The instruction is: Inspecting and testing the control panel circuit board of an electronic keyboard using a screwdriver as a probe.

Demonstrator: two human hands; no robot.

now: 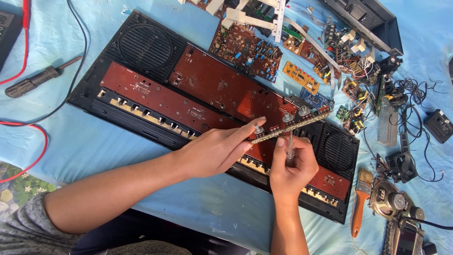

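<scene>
casing (141,45): matt black plastic; brush handle (358,215): glossy orange wood

A black-handled screwdriver (35,81) lies at the left on the blue cloth (94,146), between red wires (33,156) and a black wire (78,71). At the top, several loose brown circuit boards (247,49) lie together with white plastic parts (250,16). On the right there is a small paintbrush (361,196) with an orange handle, next to a round speaker (387,198) and a tangle of black cables (417,104).
</scene>
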